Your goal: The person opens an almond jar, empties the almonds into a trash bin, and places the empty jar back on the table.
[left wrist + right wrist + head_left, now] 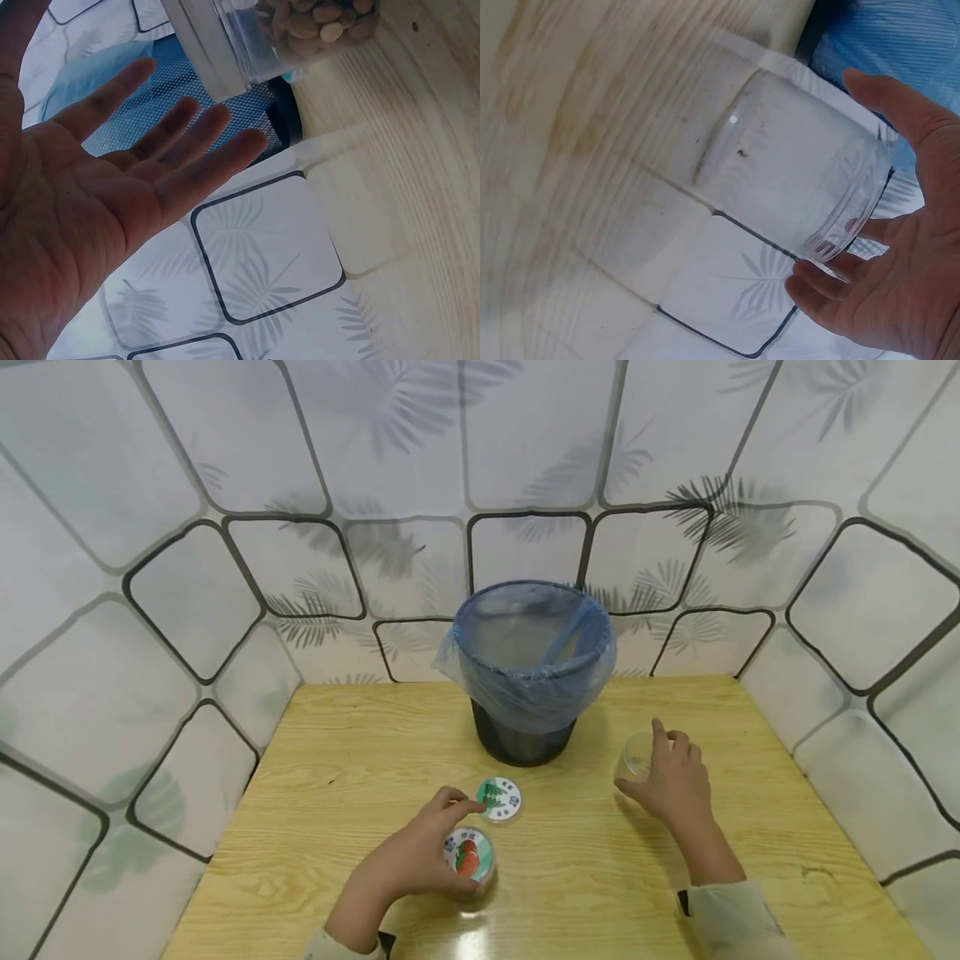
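Observation:
My left hand spreads its thumb and fingers around a lidded jar whose lid carries a red fruit picture. In the left wrist view the fingers are nearly straight and apart from a clear jar of brown nuts with a wide see-through lid. Just behind the first jar in the head view is a second round lid with a green picture. On the right, my right hand reaches around a clear, lidless glass jar. Its fingertips are at the jar's rim, while the thumb stands off from it.
A dark mesh bin lined with a blue plastic bag stands at the back middle of the wooden table. Patterned white curtain-like walls enclose the table at the back and both sides.

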Demonstrator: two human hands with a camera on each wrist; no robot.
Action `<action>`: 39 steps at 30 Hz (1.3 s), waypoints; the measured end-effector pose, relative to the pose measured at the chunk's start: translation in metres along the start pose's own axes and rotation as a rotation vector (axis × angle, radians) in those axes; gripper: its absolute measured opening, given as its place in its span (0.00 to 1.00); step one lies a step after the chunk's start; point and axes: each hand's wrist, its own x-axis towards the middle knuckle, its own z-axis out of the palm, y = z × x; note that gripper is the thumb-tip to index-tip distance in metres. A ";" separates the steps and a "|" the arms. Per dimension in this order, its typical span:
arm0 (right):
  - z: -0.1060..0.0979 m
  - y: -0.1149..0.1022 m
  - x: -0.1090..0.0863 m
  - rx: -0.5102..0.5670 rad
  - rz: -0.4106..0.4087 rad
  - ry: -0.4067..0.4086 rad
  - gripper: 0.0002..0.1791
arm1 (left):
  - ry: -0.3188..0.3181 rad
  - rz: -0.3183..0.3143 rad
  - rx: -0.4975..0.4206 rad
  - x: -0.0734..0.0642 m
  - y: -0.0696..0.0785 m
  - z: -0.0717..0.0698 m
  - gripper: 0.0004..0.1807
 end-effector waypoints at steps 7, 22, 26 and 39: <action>0.000 -0.018 -0.009 0.001 -0.136 0.072 0.62 | 0.010 0.038 0.034 -0.003 0.000 0.005 0.48; 0.015 -0.055 -0.026 -0.083 -0.473 0.026 0.56 | 0.008 0.040 0.036 -0.005 -0.002 0.007 0.50; 0.018 -0.061 -0.032 -0.070 -0.486 0.004 0.53 | 0.008 0.041 0.046 -0.005 -0.001 0.008 0.52; 0.032 -0.073 -0.044 -0.072 -0.553 -0.023 0.58 | 0.010 0.037 0.064 -0.003 -0.003 0.013 0.49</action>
